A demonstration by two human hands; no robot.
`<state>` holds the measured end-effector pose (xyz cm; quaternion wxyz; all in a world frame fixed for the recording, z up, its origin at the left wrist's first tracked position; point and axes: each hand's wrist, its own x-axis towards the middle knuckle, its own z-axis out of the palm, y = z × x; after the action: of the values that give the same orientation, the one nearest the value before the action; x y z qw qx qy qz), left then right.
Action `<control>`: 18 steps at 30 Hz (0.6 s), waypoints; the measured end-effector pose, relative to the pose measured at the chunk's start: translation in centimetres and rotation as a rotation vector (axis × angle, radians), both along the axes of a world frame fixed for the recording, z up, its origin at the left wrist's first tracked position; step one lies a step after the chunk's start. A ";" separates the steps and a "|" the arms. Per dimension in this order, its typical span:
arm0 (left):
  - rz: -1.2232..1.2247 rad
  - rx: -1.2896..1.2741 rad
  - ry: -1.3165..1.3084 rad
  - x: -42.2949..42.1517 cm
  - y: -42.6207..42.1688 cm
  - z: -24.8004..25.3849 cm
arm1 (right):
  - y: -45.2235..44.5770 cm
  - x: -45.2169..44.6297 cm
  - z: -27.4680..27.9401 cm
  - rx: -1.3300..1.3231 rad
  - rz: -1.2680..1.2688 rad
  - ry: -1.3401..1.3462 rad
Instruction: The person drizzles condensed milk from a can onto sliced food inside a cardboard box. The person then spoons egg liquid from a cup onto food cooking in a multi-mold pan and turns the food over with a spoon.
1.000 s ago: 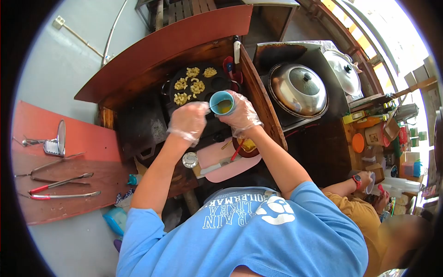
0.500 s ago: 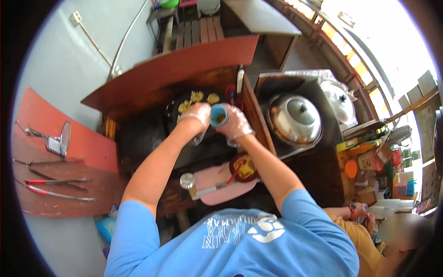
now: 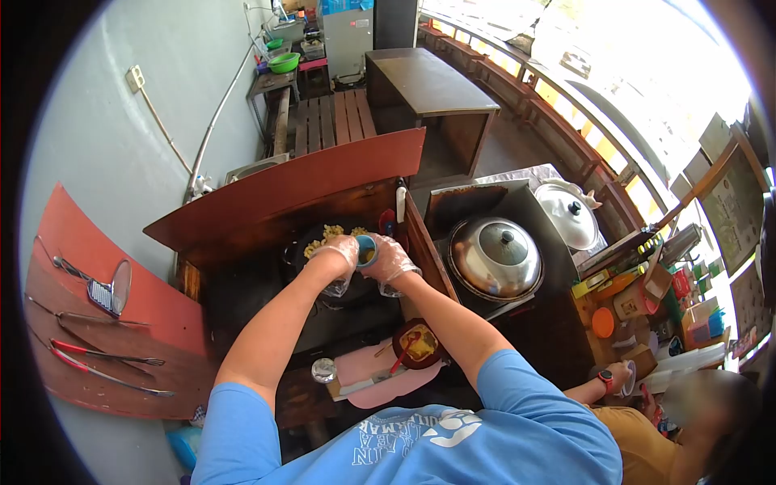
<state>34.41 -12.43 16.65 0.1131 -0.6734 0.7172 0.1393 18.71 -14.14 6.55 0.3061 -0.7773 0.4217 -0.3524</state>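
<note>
Both my hands wear clear plastic gloves over a dark pan (image 3: 290, 260) on the stove. My right hand (image 3: 391, 258) is closed round a light blue cup (image 3: 369, 243) with something brownish-yellow inside. Right beside the cup, my left hand (image 3: 343, 249) is curled closed; its fingertips face away, so what they hold, if anything, is hidden. Yellowish, lumpy pieces of food (image 3: 332, 232) lie in the pan just beyond my left hand. Nearer my body, a dark red bowl (image 3: 437, 356) of yellow mixture with a red utensil (image 3: 400, 359) stands by a pink board (image 3: 380, 394).
A large domed lid (image 3: 495, 263) covers a pot to the right. A wooden partition (image 3: 420, 234) separates it from the pan, and a red panel (image 3: 283, 191) rises behind. Tongs (image 3: 97, 352) hang at left. A co-worker in a yellow shirt (image 3: 638, 440) is at lower right.
My view has tilted up, showing more of the room behind, so everything sits lower. Both hands stay over the pan with the cup still in my right hand. The co-worker's hand has shifted.
</note>
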 end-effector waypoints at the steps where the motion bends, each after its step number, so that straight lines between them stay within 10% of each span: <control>1: -0.037 0.085 -0.034 -0.3 -0.1 0.2 | -0.2 0.0 -0.2 0.027 0.016 0.006; 18: -0.085 -0.044 -0.075 2.8 -4.0 -5.3 | -2.1 0.3 -1.3 0.013 -0.038 0.078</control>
<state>37.18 -16.39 11.38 0.1310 -0.6494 0.7433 0.0934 19.01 -16.26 5.21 0.2876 -0.7802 0.4503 -0.3251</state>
